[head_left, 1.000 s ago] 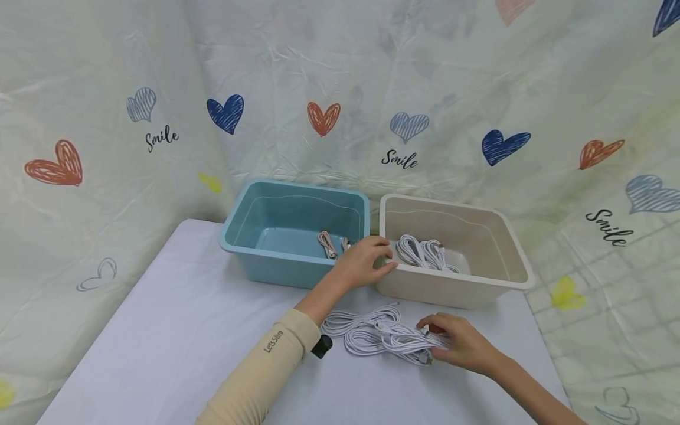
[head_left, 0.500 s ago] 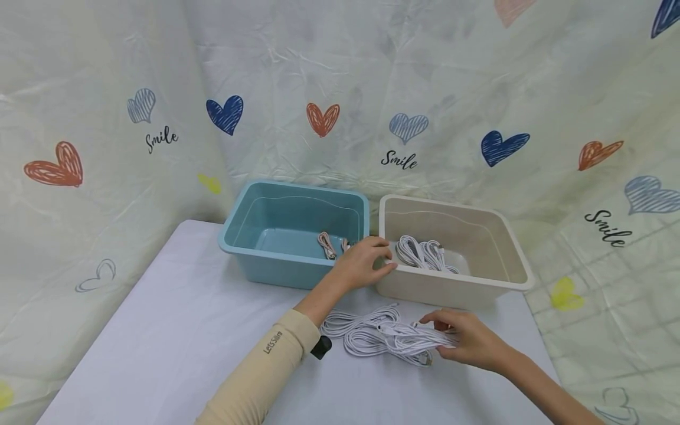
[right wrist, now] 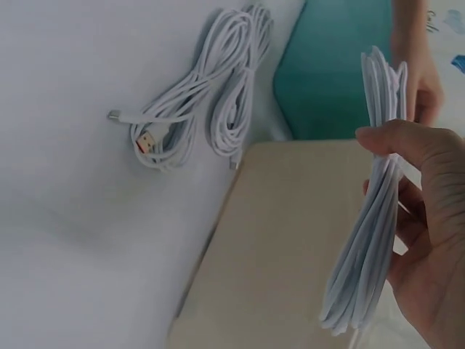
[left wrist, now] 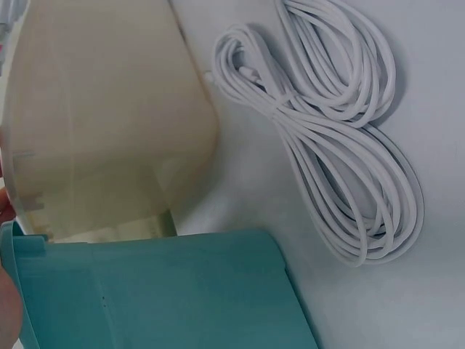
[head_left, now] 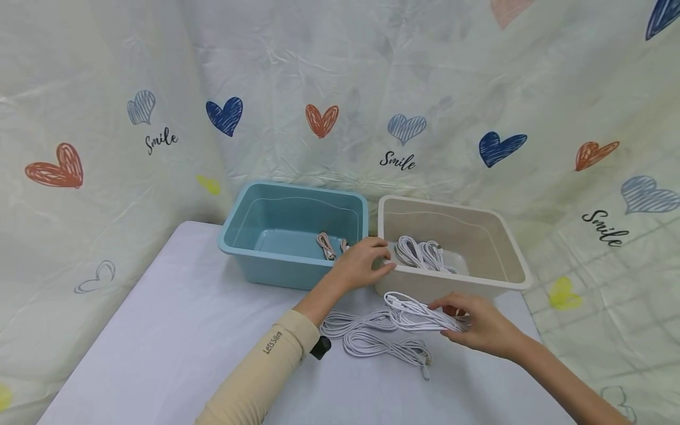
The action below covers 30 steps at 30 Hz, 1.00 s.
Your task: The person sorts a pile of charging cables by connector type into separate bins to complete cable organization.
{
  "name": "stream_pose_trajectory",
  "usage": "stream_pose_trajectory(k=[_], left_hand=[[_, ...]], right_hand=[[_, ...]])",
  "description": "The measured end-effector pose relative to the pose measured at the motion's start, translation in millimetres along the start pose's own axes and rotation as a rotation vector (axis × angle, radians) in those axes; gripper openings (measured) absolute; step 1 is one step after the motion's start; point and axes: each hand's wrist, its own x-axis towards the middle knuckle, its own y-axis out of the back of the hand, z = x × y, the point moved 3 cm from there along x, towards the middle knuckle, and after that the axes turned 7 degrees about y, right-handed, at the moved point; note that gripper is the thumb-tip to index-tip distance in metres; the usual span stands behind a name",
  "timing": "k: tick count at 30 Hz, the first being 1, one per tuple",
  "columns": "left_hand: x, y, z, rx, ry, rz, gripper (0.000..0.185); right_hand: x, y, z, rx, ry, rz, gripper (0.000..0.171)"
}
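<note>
My right hand [head_left: 445,319] pinches one coiled white cable [head_left: 417,313] and holds it just above the table in front of the beige bin [head_left: 510,248]. In the right wrist view the same coil [right wrist: 370,225] hangs from thumb and fingers over the bin's wall. Two more white coils [head_left: 372,336] lie on the table to its left, also seen as loops [left wrist: 349,160] in the left wrist view. My left hand [head_left: 383,257] grips the near left corner of the beige bin's rim, next to the blue bin [head_left: 249,224].
White cables [head_left: 419,252] lie inside the beige bin, and pinkish cables [head_left: 326,245] lie in the blue bin. Both bins stand side by side at the back of the white table [head_left: 175,330]. A heart-print sheet [head_left: 319,88] hangs behind and at both sides.
My right hand has lifted one white coil off the pile and carried it up and right, toward the beige bin. The left hand has stayed on the bin's rim.
</note>
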Motion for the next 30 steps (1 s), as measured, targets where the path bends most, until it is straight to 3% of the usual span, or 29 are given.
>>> stream_pose_trajectory(k=[16,30], left_hand=[[0.4,-0.6,0.1,0.015,0.001,0.006,0.022],[0.5,-2.5,-2.3,0.019,0.009,0.011,0.022]], right_hand=[[2,32,0,-0.079,-0.048,-0.014,0.064],[17,67,13,-0.168,-0.080,0.014,0.055]])
